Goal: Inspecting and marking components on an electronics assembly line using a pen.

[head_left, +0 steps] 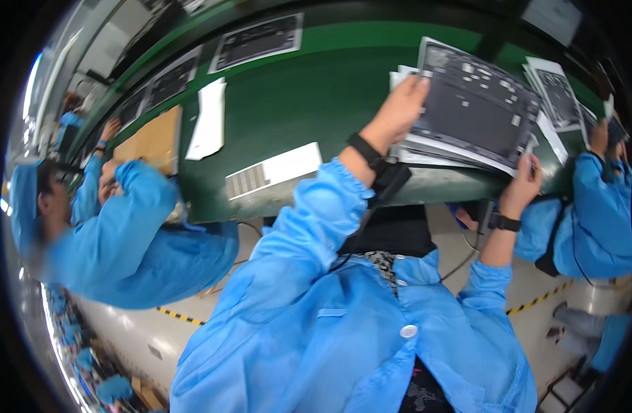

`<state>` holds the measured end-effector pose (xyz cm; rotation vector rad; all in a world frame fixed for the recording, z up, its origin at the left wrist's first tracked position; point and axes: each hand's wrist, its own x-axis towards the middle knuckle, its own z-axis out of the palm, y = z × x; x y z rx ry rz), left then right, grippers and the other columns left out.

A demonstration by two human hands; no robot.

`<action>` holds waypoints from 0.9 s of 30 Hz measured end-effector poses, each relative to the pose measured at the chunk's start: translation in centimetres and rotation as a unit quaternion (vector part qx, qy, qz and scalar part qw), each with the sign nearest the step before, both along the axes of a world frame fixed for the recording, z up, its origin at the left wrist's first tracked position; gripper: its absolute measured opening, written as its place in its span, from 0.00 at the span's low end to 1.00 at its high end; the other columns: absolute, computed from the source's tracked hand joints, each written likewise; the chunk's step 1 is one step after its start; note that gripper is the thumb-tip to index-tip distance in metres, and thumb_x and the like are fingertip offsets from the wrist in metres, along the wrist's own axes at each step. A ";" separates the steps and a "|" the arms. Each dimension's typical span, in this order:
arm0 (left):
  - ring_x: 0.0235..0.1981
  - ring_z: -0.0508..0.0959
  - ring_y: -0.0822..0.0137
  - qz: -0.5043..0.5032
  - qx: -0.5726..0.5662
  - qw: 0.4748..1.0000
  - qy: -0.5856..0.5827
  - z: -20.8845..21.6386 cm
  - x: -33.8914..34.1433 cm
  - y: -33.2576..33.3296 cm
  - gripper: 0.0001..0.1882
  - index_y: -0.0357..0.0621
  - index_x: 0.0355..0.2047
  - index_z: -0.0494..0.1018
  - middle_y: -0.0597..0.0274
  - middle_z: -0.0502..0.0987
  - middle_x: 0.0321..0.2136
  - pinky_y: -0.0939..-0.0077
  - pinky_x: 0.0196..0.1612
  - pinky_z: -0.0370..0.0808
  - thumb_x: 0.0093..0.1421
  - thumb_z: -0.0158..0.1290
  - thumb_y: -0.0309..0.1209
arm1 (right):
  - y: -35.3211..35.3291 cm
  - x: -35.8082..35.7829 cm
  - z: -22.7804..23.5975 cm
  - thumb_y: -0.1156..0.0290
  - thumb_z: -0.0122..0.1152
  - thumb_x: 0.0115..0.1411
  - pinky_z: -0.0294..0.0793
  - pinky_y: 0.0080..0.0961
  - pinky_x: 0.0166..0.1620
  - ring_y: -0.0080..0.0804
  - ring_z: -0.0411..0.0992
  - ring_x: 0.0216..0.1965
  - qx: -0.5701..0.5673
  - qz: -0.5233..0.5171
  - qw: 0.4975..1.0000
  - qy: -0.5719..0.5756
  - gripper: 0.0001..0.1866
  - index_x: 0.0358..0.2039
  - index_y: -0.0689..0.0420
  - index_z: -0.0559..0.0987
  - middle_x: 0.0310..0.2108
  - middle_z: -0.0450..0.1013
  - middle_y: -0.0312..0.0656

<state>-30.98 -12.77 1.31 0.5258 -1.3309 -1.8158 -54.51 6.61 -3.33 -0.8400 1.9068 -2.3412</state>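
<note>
A large black sheet point(467, 110) with a white border and small white patches is held tilted over the right part of the green bench. My left hand point(401, 104) grips it at its upper left edge, thumb on top. At its lower right corner, the fingers of my right hand point(521, 187) are closed on the edge. Under the sheet lies a stack of white-edged sheets point(440, 157), mostly hidden by it.
On the green bench point(274, 103) lie a white label sheet point(278, 171), white paper point(207, 118) and a brown cardboard piece point(150, 141). More black sheets point(257, 43) lie along the back. Co-workers in blue sit at left point(116, 234) and right point(584, 220). More sheets point(557, 93) stand right.
</note>
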 end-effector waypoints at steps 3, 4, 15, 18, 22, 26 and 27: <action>0.46 0.73 0.69 -0.026 0.064 0.997 0.014 0.3 0.3 1.2 0.20 0.35 0.52 0.67 0.57 0.75 0.46 0.72 0.52 0.69 0.72 0.40 0.39 | 0.4 0.7 0.0 0.76 0.62 0.61 0.69 0.22 0.49 0.26 0.71 0.44 -0.002 -0.001 1.000 -0.020 0.13 0.45 0.62 0.73 0.42 0.72 0.41; 0.46 0.72 0.68 -0.023 0.104 0.994 0.020 0.1 1.3 1.0 0.20 0.34 0.52 0.66 0.55 0.75 0.46 0.72 0.53 0.68 0.72 0.41 0.40 | -0.6 1.6 -0.1 0.76 0.62 0.61 0.69 0.22 0.49 0.27 0.70 0.44 0.004 0.002 1.000 -0.024 0.13 0.45 0.62 0.73 0.43 0.72 0.41; 0.36 0.77 0.68 0.051 0.095 0.994 -0.007 8.1 2.2 1.1 0.17 0.34 0.45 0.69 0.57 0.77 0.37 0.71 0.39 0.77 0.71 0.43 0.38 | 0.0 2.3 7.9 0.81 0.62 0.58 0.73 0.23 0.49 0.31 0.76 0.43 -0.090 0.044 0.995 -0.028 0.15 0.45 0.66 0.70 0.41 0.76 0.51; 0.29 0.75 0.74 0.126 -0.003 0.992 -0.012 10.6 6.6 -1.0 0.15 0.33 0.42 0.70 0.61 0.77 0.29 0.76 0.32 0.73 0.69 0.48 0.36 | -2.0 5.6 10.9 0.82 0.64 0.57 0.73 0.23 0.49 0.32 0.74 0.46 -0.113 0.121 0.984 -0.062 0.17 0.46 0.66 0.70 0.43 0.75 0.52; 0.26 0.72 0.76 0.277 -0.089 0.948 -0.126 10.6 16.0 -4.1 0.19 0.30 0.43 0.73 0.63 0.77 0.28 0.78 0.29 0.70 0.66 0.53 0.39 | -7.2 13.9 12.1 0.81 0.65 0.56 0.72 0.21 0.48 0.26 0.71 0.45 -0.026 0.168 0.985 0.024 0.14 0.43 0.64 0.73 0.41 0.73 0.42; 0.21 0.73 0.73 0.413 -0.158 0.834 -0.329 6.7 26.5 -5.7 0.20 0.27 0.35 0.76 0.57 0.77 0.20 0.72 0.25 0.68 0.64 0.52 0.38 | -12.2 22.4 9.4 0.78 0.62 0.53 0.72 0.25 0.39 0.30 0.73 0.34 0.079 0.181 0.974 0.109 0.11 0.38 0.62 0.76 0.36 0.76 0.43; 0.19 0.74 0.69 0.410 -0.172 0.811 -0.379 5.8 28.4 -5.6 0.21 0.27 0.31 0.76 0.55 0.76 0.18 0.70 0.24 0.70 0.64 0.51 0.39 | -13.0 24.2 8.7 0.77 0.62 0.53 0.73 0.27 0.38 0.34 0.74 0.32 0.113 0.185 0.970 0.112 0.10 0.38 0.61 0.75 0.35 0.76 0.43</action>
